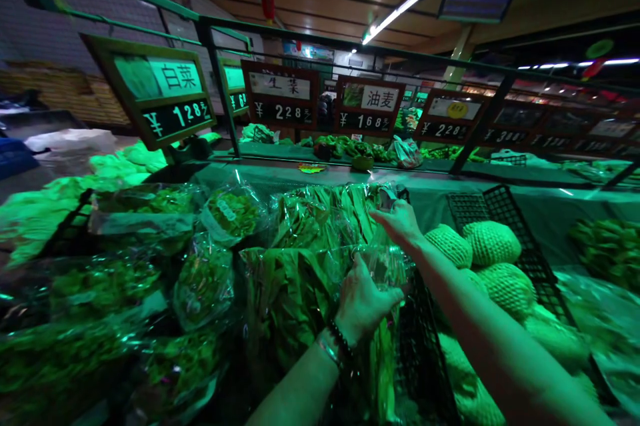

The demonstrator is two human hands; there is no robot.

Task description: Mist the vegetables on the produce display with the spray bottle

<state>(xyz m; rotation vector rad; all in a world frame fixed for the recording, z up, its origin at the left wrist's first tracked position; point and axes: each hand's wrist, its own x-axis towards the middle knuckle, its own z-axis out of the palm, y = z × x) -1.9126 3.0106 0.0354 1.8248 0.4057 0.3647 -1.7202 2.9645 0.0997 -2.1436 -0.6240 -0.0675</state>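
Note:
Clear plastic bags of long leafy greens lie in the middle of the produce stand, with another bagged bunch behind. My left hand, a dark beaded bracelet at its wrist, rests at the top edge of the front bag. Its thumb points right, well apart from the finger stretched forward; the other fingers are mostly hidden. Farther back and to the right, my right hand is closed at the far end of the rear bag. Its fingertips are partly hidden there, and my forearm crosses above the crate on the right.
Bagged lettuce fills the left side. Right of the greens stands a black plastic crate with net-wrapped round produce. A dark rail carries price signs, one reading 1.68, along the back. Pale cabbages lie far left.

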